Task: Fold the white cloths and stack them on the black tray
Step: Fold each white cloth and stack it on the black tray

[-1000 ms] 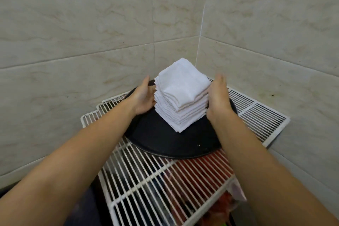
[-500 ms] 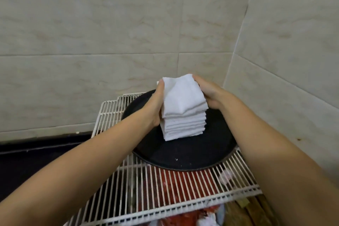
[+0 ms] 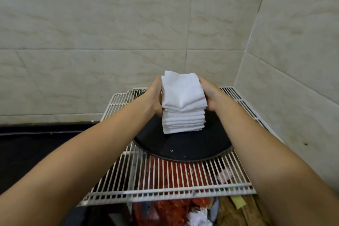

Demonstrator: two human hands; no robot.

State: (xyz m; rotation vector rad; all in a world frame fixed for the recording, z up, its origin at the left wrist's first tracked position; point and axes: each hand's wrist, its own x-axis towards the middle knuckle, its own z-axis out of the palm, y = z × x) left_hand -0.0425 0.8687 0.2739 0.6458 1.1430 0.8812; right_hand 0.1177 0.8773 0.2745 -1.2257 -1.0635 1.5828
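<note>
A tall stack of folded white cloths (image 3: pixel 183 108) stands on the round black tray (image 3: pixel 183 149), toward its far side. My left hand (image 3: pixel 153 97) presses flat against the stack's left side. On the right side my right hand (image 3: pixel 211 95) cups the upper cloths. The top few cloths splay a little wider than the ones below. My fingertips are hidden behind the cloths.
The tray rests on a white wire rack (image 3: pixel 165 180) set into a tiled wall corner. Red items and crumpled paper (image 3: pixel 176 211) lie under the rack. A dark counter (image 3: pixel 36 145) runs to the left, and the wall stands close on the right.
My view has swung left and nearer. Both hands have moved from the stack's lower sides up to its upper part and closed in on it.
</note>
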